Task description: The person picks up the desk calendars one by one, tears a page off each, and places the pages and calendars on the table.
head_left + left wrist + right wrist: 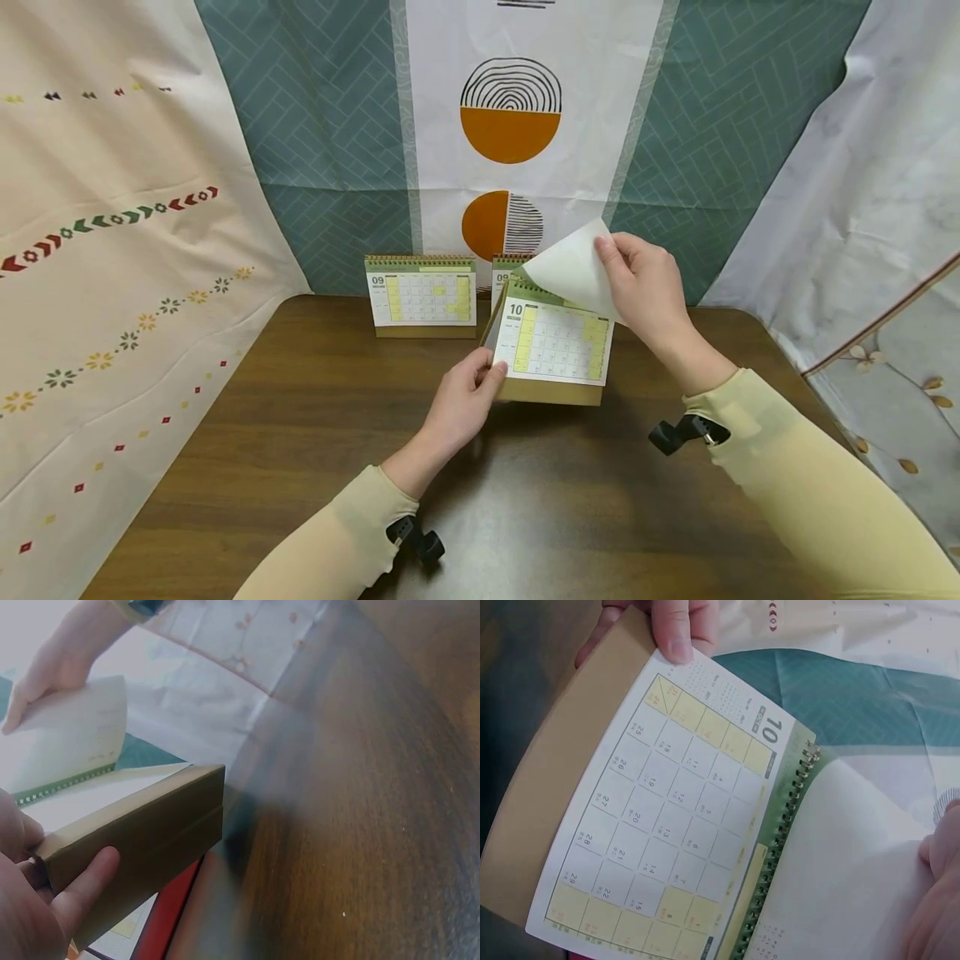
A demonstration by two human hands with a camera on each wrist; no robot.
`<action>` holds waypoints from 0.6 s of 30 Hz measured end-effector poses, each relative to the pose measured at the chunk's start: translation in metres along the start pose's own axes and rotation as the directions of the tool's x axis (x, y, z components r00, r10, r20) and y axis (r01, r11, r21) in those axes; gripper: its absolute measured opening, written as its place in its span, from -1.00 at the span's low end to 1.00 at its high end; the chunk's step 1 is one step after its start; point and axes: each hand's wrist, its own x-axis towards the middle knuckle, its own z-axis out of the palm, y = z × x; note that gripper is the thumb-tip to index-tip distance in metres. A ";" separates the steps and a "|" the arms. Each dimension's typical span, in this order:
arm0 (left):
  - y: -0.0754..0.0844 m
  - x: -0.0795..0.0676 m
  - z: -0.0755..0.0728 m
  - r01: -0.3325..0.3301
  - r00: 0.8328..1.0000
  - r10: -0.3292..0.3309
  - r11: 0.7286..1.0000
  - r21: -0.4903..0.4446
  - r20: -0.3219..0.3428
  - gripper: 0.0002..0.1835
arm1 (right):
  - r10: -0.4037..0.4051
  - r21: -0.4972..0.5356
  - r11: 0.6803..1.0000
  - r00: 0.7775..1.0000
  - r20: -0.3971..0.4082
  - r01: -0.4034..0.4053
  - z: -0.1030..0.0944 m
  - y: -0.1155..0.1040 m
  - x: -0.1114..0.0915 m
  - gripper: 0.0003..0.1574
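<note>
A spiral-bound desk calendar [562, 346] showing month 10 is held up over the table, tilted, with its tan base downward. My left hand [461, 396] grips it at its lower left side; in the right wrist view the left thumb [676, 641] lies on the page's corner. With thumb and fingers, my right hand [648, 283] pinches a white page [573, 267] lifted up from the calendar's top. That page bends back over the coil binding [799, 787]. In the left wrist view, the tan base [150, 832] shows edge-on with left fingers around its corner.
Another desk calendar [423, 300], open at 09, stands on the wooden table [315, 417] at the back left. A further 09 calendar [502, 265] is mostly hidden behind the held one. Patterned cloths [337, 125] hang around the table's back and sides.
</note>
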 end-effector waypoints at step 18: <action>0.004 0.001 -0.006 0.020 0.999 -0.017 0.996 -0.089 0.037 -0.86 | 0.203 0.044 0.978 0.978 0.057 -0.205 -0.004 0.009 0.017 -0.34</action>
